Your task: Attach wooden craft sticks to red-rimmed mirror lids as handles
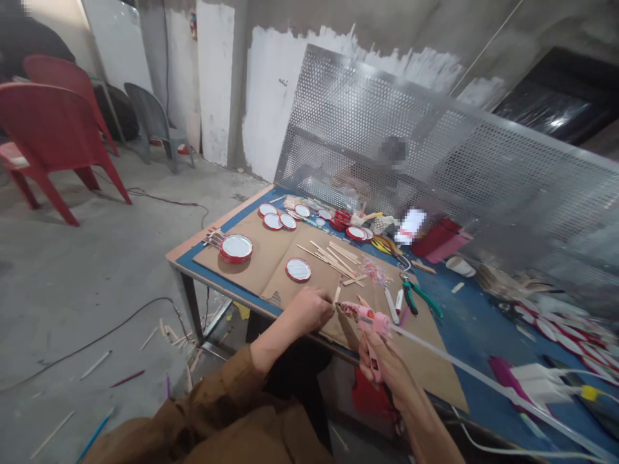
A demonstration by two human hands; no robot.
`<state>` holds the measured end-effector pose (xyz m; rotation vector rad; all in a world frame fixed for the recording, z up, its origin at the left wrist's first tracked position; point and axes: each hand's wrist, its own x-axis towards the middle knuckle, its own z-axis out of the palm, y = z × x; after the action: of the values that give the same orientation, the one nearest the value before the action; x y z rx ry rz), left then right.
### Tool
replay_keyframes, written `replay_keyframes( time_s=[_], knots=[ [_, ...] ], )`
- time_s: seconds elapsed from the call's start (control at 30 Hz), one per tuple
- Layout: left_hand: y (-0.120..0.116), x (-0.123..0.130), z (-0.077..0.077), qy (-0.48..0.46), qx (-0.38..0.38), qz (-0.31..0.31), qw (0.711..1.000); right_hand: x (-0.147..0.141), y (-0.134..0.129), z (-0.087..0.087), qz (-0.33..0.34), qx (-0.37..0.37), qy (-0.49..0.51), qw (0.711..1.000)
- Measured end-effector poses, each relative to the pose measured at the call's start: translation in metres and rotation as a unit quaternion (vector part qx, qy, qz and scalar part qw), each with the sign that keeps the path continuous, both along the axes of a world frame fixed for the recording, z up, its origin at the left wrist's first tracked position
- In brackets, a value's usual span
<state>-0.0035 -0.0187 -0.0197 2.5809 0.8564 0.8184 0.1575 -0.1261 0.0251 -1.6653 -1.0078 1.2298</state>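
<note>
My right hand (380, 354) is wrapped around the handle of a pink hot glue gun (370, 321), a long translucent glue stick (445, 364) trailing from its back. The gun's nozzle points left, close to my left hand (314, 309). That hand is closed in a pinch, with a short wooden stick (337, 293) standing up at its fingertips. Just beyond lies a round, red-rimmed disc (298, 270) with a pale face. Several thin wooden sticks (333, 260) are scattered on the brown cardboard (265, 261) beyond my hands.
A stack of red-rimmed discs (236, 248) stands at the table's left. Green-handled pliers (420, 296), yellow-handled pliers (387, 247) and a marker (399, 301) lie to the right. A perforated metal panel (348, 116) rises behind the blue tabletop. A white charger (536, 383) with cables sits right.
</note>
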Motion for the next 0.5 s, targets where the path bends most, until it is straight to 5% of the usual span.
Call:
replay_keyframes(
  time_s=[0.5],
  knots=[
    [0.0004, -0.0001, -0.0012, -0.007, -0.004, -0.001, 1.0, 0.0026, 0.0025, -0.0027, -0.006, 0.017, 0.01, 1.0]
  ],
)
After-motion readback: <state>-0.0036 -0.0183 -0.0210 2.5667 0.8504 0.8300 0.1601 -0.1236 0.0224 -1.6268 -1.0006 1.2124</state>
